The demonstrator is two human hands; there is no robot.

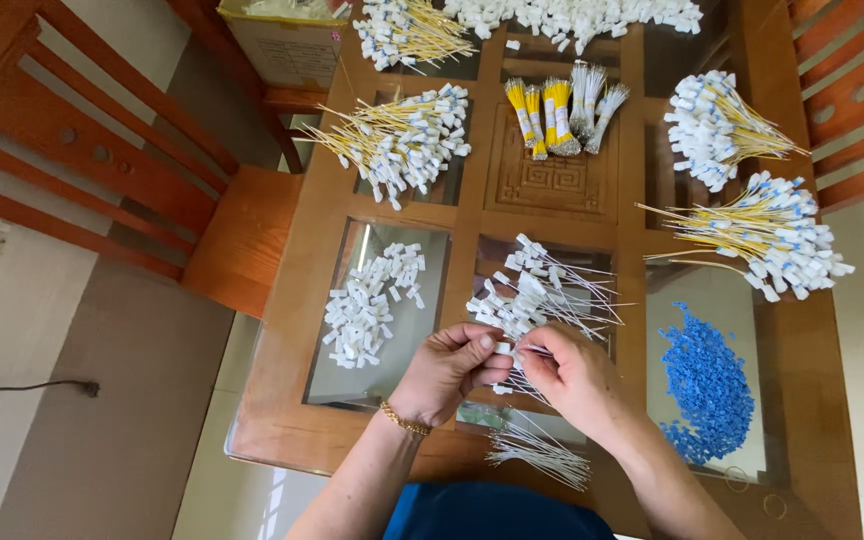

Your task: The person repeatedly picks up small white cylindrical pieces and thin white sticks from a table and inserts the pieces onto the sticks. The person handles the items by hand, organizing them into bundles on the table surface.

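Observation:
My left hand (449, 368) pinches a small white plastic connector (504, 348) between thumb and fingers. My right hand (574, 378) meets it from the right, holding a thin white wire (535, 351) at that connector. Just beyond my fingers lies a loose pile of white wires with connectors fitted (537, 290). A small bundle of bare white wires (540, 455) rests near the table's front edge, below my hands. A gold bracelet sits on my left wrist.
A wood-framed glass table (462, 215) carries a heap of loose white connectors (369, 305), a heap of small blue pieces (707, 385), several bunches of yellow wires with white ends (402, 140), and tied yellow and white bundles (557, 115). Wooden chairs (102, 150) flank it.

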